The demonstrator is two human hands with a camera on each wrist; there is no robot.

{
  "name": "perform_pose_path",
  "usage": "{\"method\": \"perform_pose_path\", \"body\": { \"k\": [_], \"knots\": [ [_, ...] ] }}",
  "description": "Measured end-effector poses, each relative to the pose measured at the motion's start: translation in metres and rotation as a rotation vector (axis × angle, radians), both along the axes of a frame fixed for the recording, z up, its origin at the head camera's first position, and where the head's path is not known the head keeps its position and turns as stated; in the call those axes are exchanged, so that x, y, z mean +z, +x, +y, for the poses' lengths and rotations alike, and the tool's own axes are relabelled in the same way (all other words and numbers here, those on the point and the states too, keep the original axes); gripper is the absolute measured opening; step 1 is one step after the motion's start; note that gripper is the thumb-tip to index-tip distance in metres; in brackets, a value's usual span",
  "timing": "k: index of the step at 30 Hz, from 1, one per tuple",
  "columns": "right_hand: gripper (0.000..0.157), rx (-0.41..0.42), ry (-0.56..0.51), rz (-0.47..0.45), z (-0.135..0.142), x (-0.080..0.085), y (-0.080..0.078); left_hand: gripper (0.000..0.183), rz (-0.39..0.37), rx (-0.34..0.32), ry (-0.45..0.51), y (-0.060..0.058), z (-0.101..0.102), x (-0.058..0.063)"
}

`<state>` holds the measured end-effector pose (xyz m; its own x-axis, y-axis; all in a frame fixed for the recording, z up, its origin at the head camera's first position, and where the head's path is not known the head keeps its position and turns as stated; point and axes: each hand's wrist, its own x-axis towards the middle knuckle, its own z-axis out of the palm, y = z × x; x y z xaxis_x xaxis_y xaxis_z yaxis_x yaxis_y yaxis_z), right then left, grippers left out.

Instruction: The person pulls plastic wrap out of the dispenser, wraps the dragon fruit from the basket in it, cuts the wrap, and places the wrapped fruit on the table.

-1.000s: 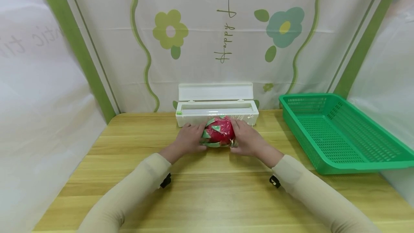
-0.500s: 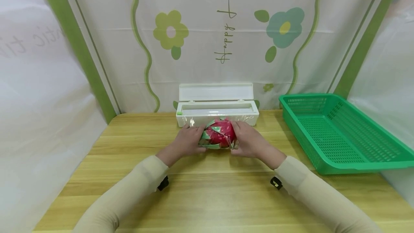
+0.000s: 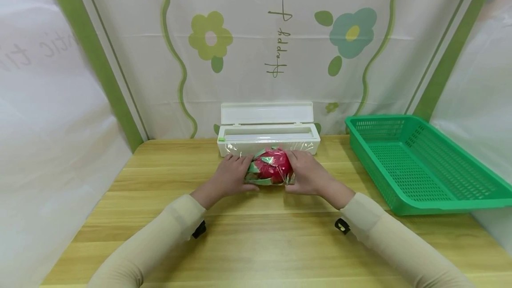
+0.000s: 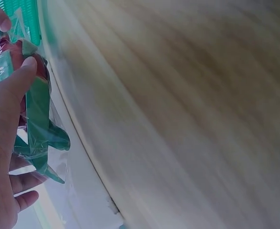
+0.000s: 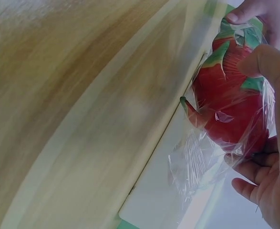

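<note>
Both hands hold a red dragon fruit [image 3: 275, 166] with green scales, covered in clear cling film. My left hand [image 3: 230, 174] grips its left end, the thumb [image 4: 27, 67] lying over the green scales in the left wrist view. On the other end is my right hand [image 3: 306, 173], its thumb and curled fingers round the fruit in the right wrist view. Film [image 5: 194, 157] sticks out loosely from the fruit's side there. Just behind stands a white cling film dispenser [image 3: 268, 147] with its lid [image 3: 266, 114] raised. Film hangs over the dispenser's front, towards the fruit.
To the right, a green perforated plastic basket [image 3: 424, 170] stands at the table's edge. The wooden table [image 3: 264, 243] reaches back to a white curtain [image 3: 256, 70] printed with flowers, and more white sheeting hangs at both sides.
Both hands have drawn the wrapped fruit slightly towards the person, away from the dispenser. The left hand's thumb shows further out below the fruit. Dispenser and basket stay put.
</note>
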<state>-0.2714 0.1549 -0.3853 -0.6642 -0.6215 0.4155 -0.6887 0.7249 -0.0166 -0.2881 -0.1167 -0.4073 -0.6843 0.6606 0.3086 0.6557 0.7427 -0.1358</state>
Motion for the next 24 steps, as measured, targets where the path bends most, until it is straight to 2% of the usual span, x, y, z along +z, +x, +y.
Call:
{"method": "perform_pose_path", "body": {
  "k": [4,8,13,24],
  "knots": [
    [0.091,0.007,-0.002,-0.015,0.0006,0.0000,0.0003,0.111,0.018,-0.028,0.020,-0.0011,0.0009,-0.0027],
    [0.092,0.016,-0.002,-0.025,0.0015,-0.0004,0.0004,0.117,0.058,-0.092,0.039,-0.0023,0.0021,-0.0045],
    [0.089,0.031,-0.015,-0.042,0.0022,-0.0002,0.0006,0.118,0.049,-0.159,0.059,-0.0010,0.0042,-0.0045],
    [0.089,0.034,-0.010,-0.104,0.0024,0.0026,0.0000,0.114,0.043,-0.157,0.031,0.0022,0.0073,-0.0052]
  ]
}}
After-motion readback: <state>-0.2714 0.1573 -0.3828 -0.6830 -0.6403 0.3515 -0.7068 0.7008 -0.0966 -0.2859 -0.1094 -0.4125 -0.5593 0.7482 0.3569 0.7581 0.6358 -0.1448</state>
